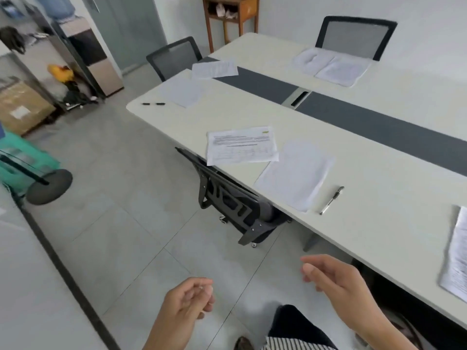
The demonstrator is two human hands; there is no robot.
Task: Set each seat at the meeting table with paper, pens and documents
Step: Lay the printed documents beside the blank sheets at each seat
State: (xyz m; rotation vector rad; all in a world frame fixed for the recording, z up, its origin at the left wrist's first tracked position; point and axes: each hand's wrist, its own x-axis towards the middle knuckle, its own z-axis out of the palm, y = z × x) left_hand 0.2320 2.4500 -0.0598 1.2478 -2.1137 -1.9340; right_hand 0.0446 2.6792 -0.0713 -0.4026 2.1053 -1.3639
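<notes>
The cream meeting table (379, 223) has a dark strip down its middle. At the near seat lie a printed document (241, 145), a blank sheet (294, 174) and a pen (331, 200). At the far left end lie a blank sheet (180, 92), a printed page (214, 68) and a black pen (153, 104). Across the table, papers (331, 65) lie in front of a chair. A stack of printed pages (457, 253) sits at the right edge. My left hand (184, 306) and my right hand (336, 279) hang over the floor with loosely curled fingers, holding nothing.
A black office chair (227, 198) is pushed under the near side. Two mesh chairs (174, 58) (353, 36) stand at the far end and far side. A cardboard box (22, 107), a green crate (22, 157), a round stand base (49, 186) and a wooden side table (231, 18) stand around.
</notes>
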